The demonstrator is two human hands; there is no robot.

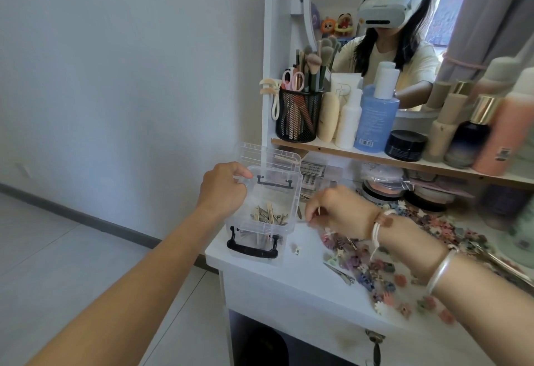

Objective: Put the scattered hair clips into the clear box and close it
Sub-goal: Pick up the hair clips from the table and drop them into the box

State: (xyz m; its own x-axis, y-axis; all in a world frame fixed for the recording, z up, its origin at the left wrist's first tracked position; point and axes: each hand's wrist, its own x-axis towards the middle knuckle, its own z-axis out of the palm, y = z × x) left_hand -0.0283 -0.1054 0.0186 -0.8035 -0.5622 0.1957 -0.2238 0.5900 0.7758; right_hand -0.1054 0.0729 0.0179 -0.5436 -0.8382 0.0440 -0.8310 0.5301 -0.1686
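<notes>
The white dressing table top (306, 267) carries a clear plastic box (261, 222) with black latches at its front left corner, with the lid open. Just right of the box lies one tiny white clip (296, 249). Further right, a long silver metal clip (339, 273) lies near the front edge. Beyond it, a wide scatter of small pastel claw clips (378, 273) spreads away from the box. Behind the box, to its right, sit flat trays of false lashes (313, 173) and round black-rimmed compacts (381, 190).
</notes>
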